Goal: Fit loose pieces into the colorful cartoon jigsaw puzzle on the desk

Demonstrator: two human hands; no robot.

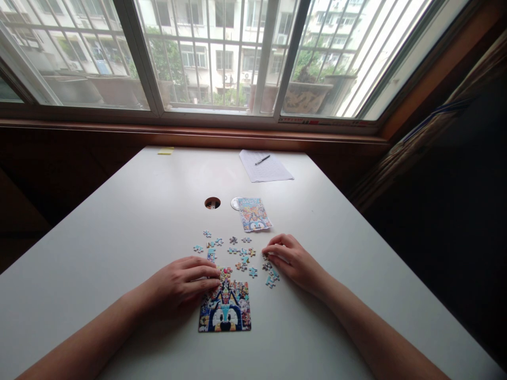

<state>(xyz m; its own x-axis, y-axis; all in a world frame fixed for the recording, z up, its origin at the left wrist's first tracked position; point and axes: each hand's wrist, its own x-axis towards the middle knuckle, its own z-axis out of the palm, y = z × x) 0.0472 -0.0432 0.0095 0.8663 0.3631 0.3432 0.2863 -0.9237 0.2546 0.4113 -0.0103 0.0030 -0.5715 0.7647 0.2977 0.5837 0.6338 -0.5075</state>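
Nearest, the glossy, part-built cardboard jigsaw of a blue cartoon dog (225,309) lies flat on the smooth white table (119,232). The left hand (184,282) rests flat-fingered on its upper edge, gripping nothing. The right hand (291,259) curls over loose knobbed pieces (241,252); any pinch is hidden. Beyond lies the printed reference card (254,214), then lined paper with a pen (262,159).

A single head-worn view looks forward and down from the near edge of the surface (119,211), close above both forearms. It faces the window (222,58) beyond the far edge, with wide-angle bending at the sides.
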